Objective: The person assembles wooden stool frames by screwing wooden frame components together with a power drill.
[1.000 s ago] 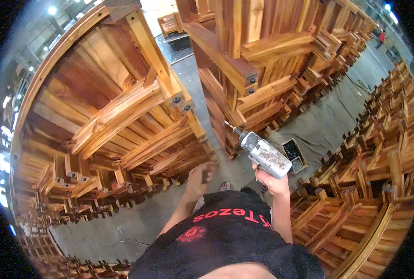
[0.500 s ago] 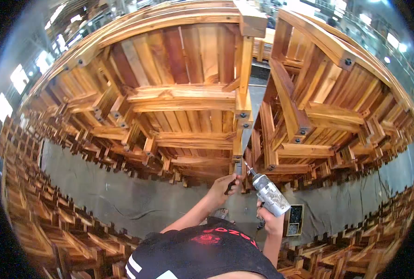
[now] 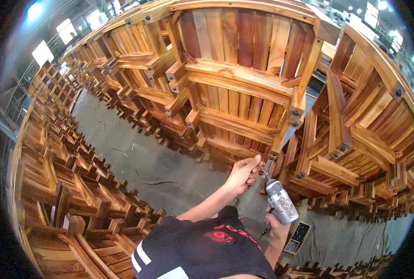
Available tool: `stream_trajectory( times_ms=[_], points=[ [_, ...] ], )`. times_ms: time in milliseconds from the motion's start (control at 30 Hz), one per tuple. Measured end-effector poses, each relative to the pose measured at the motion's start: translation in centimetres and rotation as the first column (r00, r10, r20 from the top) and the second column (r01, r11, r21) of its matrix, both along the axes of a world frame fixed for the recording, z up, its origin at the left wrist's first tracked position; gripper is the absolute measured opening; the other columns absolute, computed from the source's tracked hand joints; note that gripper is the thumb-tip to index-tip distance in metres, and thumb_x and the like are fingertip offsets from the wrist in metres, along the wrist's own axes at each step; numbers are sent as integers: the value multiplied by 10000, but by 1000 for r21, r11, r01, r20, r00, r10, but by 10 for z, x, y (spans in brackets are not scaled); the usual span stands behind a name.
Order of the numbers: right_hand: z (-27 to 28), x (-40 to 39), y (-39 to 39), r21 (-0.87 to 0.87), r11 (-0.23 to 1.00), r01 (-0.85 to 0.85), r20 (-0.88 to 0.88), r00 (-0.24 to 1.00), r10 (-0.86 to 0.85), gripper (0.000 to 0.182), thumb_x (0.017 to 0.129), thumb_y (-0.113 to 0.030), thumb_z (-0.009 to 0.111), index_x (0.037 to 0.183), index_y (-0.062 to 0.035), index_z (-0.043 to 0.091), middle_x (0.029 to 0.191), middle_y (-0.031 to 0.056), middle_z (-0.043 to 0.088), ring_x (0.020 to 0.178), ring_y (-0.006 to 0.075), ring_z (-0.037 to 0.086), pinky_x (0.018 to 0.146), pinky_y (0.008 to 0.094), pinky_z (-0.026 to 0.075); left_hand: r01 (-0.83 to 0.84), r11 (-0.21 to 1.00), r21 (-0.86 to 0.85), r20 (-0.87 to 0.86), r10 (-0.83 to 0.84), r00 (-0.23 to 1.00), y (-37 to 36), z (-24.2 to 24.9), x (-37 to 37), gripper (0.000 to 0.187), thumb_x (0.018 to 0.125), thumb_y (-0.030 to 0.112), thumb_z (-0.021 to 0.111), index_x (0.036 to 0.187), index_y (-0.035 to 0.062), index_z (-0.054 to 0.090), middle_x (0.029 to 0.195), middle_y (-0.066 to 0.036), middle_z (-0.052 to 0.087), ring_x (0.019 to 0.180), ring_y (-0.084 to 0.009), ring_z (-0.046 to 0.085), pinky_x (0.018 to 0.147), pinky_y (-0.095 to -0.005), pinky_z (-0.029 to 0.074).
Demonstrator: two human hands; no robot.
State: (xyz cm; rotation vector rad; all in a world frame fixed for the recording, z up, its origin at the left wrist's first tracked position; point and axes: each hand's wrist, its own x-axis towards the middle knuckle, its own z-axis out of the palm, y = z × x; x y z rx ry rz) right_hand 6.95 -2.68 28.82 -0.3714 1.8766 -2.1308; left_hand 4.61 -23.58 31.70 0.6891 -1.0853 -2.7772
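Note:
My right hand (image 3: 278, 226) is wrapped round the grip of a white and grey power driver (image 3: 282, 202). The driver points up and away from me, its thin bit close to a wooden leg end (image 3: 274, 152) of a stacked slatted wooden piece (image 3: 244, 123). Just left of the bit is my left hand (image 3: 245, 175), its fingers curled and the thumb and forefinger pinched together. Whatever small thing may be between those fingertips is too small to make out. Dark bolt heads (image 3: 295, 113) show in the wooden joints above.
On the floor beside my right forearm stands a box (image 3: 298, 237) of small dark hardware. More slatted wooden pieces (image 3: 355, 139) are stacked to the right, and rows of them (image 3: 77, 186) line the left. A cable (image 3: 144, 179) trails over the grey floor.
My view has turned to the left, so the stacks sit farther right. A dark item seen in my left hand earlier no longer shows. That hand is now nearer the driver's bit.

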Motion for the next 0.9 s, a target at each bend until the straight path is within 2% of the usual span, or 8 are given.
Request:
stream_trajectory(
  times_ms=[33,367,467,500,600,667,733,900],
  points=[
    [-11,-6,0,71,997,-5,-161,987,16,484,593,93,591,1071,17,578,858,52,606,691,123,555,573,240,439,-1,999,-43,8,2,1000,0,2,-1,274,878,322,611,833,52,583,576,60,420,431,-27,314,374,-183,231],
    [19,-8,-3,139,976,170,-244,961,-132,303,643,61,605,937,-8,628,844,14,621,752,112,570,644,257,451,323,932,-166,-38,-333,942,-6,30,-43,286,924,325,530,928,43,576,572,68,362,450,-37,296,378,-191,199],
    [15,-6,-26,39,931,362,-134,926,-354,251,673,59,600,912,-14,625,832,9,615,729,98,560,613,247,444,279,955,-99,-126,-290,949,9,48,-52,285,945,295,496,1006,34,595,595,81,363,465,-25,276,407,-184,201],
    [12,-13,-26,140,921,362,-223,918,-327,233,659,-44,673,892,-46,675,859,59,686,807,169,646,793,285,462,308,946,-101,-163,-321,933,9,53,-58,306,953,299,479,1064,34,582,608,75,355,480,-31,275,414,-191,217],
    [22,-21,-35,62,910,410,-227,894,-387,197,658,-36,661,854,-38,677,819,64,684,759,179,650,738,291,481,401,914,57,-221,-380,898,6,54,-71,342,942,321,495,1116,30,535,631,53,372,507,-45,317,403,-180,226],
    [19,-26,-39,18,910,414,-384,843,-376,216,686,65,580,886,-4,623,822,15,603,699,112,540,608,263,437,378,907,184,-96,-366,926,-1,38,-79,306,963,283,429,1089,15,504,685,9,411,540,-70,348,410,-192,250],
    [13,-29,-36,70,903,424,-454,819,-350,219,678,73,577,882,7,621,818,29,609,702,131,547,617,277,442,327,888,322,67,-366,928,-9,27,-88,262,967,229,390,1051,5,497,707,-14,424,550,-86,360,413,-199,263],
    [11,-24,-38,46,912,408,-444,826,-347,234,676,61,585,903,25,623,823,51,620,718,157,568,654,298,462,352,909,225,56,-373,926,-24,10,-101,191,929,103,384,1057,-17,460,782,-66,469,591,-98,393,458,-189,305]
  ],
)
